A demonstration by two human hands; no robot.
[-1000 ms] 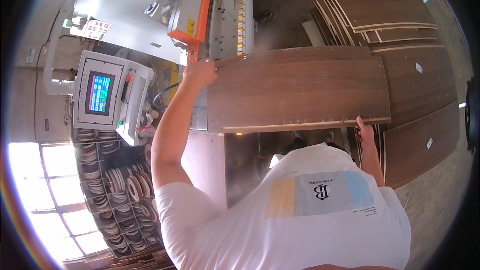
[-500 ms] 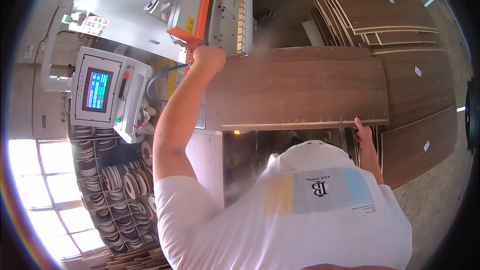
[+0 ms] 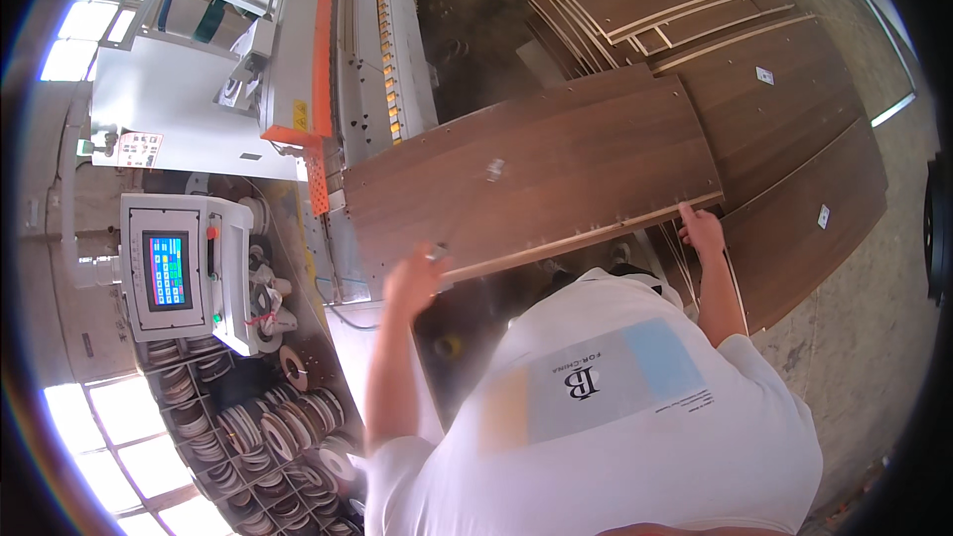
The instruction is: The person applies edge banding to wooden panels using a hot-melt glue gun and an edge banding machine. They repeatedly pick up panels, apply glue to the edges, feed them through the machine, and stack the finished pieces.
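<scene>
A brown wood-grain board [image 3: 576, 139] lies across the middle, its left end on the machine's bed. My right hand [image 3: 701, 228] grips its near edge close to the right corner, thumb on top. Blurred by motion, my left hand [image 3: 409, 286] is over the near left part of the board, closed around what looks like an air blow gun [image 3: 437, 252], of which only a small silver end shows. A thin hose [image 3: 349, 322] curves below the board's left end. A small blurred pale patch [image 3: 494, 170] shows on the board's top.
Brown panels with white labels are stacked [image 3: 784, 89] at the right. A long machine with an orange guard [image 3: 326, 40] stands at the left, beside a control panel with a lit screen [image 3: 169, 270]. Below that, a rack [image 3: 189, 417] holds several rolls of edging.
My left hand has come back from the orange guard toward the board's near edge. The view has turned, so the board now slants. My right hand keeps its hold near the corner.
</scene>
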